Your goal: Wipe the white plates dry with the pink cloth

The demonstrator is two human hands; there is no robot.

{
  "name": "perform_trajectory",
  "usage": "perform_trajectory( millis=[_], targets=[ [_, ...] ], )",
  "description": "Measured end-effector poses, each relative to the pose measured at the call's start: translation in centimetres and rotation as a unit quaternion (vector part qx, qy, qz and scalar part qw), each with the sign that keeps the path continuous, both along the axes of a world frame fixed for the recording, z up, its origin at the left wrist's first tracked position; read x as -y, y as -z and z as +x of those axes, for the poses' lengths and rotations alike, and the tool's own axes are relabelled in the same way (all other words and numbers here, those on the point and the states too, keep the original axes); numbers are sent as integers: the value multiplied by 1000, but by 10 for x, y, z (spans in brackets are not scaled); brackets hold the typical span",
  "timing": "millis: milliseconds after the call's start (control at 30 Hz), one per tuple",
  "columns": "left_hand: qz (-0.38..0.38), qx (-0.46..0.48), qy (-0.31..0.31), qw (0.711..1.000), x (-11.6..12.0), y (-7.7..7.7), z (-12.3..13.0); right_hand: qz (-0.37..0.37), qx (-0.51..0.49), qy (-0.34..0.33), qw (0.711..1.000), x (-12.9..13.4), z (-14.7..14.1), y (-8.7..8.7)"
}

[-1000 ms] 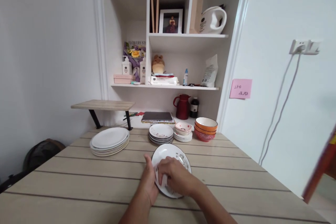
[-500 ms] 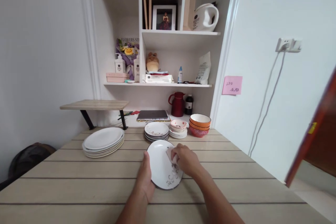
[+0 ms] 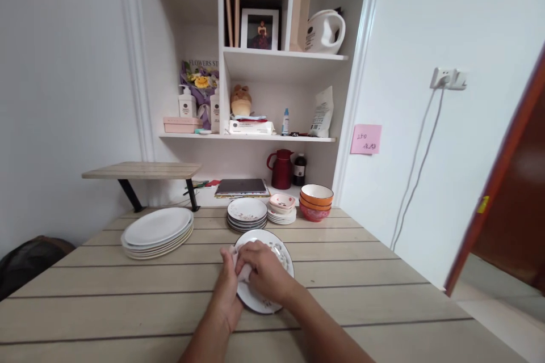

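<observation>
A white plate with a dark rim and a floral pattern is tilted up over the front of the table. My left hand grips its left edge, thumb up on the near side. Across the plate's face reaches my right hand, its fingers closed on a pale cloth or tissue pressed against the left part of the plate, close to my left thumb. Part of the pattern is hidden behind my right hand. Just beyond stands a stack of similar patterned plates.
Large white plates are stacked at the left, near a small raised shelf. Small dishes and orange and red bowls stand at the back right. Behind them are a laptop and a red jug.
My right hand has moved the cloth from the plate's right side to its left edge, beside my left thumb. The camera view has shifted slightly to the right.
</observation>
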State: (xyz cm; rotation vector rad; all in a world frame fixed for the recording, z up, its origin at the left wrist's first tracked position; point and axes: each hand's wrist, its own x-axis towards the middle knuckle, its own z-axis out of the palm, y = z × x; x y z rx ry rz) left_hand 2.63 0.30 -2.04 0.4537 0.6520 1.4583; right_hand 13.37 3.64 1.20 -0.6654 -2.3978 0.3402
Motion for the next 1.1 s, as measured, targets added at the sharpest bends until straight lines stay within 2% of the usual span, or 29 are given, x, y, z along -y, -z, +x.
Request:
perform_trajectory(
  millis=[67,200,267,400,533,700,767,867,933,1100],
  targets=[
    [0,12,7,1000,0,-1,-1,4,35,5,999,0,4,-1],
    [-6,5,13,1000,1,-4,0,31,80,177,981,-14,15,-9],
    [-10,-15,-2,1000,3,-6,2,30,83,234,968,-21,23,-13],
    [-25,-33,-59,997,4,-8,4,16,120,286,951,-26,41,-15],
    [-38,-26,-97,994,3,-5,4,-5,191,247,950,-13,53,-12],
    [-29,-5,-57,998,2,-4,0,-24,246,108,963,4,47,-12],
    [-23,3,-27,999,2,-5,-2,-37,229,27,972,7,39,-11],
    [-13,10,1,1000,2,-7,-4,-56,118,-69,989,6,23,-6],
    [-7,11,9,1000,2,-8,-3,-45,46,-52,997,3,12,-4],
    [-7,1,26,1000,1,-8,1,1,24,146,989,-15,5,-8]
  ],
)
